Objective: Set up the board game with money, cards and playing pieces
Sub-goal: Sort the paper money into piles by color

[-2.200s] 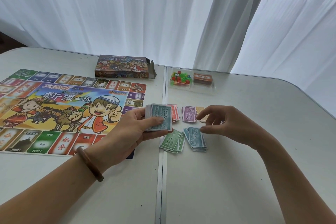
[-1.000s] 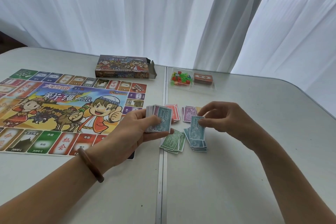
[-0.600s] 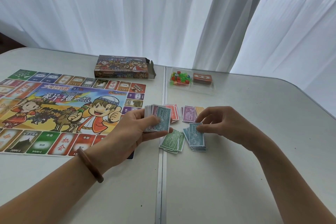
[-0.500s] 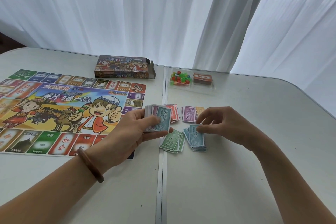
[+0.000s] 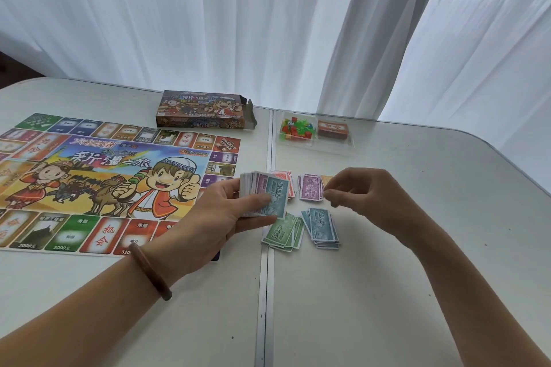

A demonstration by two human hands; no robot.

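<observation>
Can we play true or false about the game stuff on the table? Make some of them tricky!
1. The left hand holds a stack of money with a blue 1000 note on top. True.
2. The green 500 notes lie on the game board. False: they lie on the table, right of the board, beside the blue 1000 pile.
3. The game box lies on the table beyond the board. True.
4. The playing pieces are spread out on the board. False: they sit in the clear tray, next to a brown card deck.
</observation>
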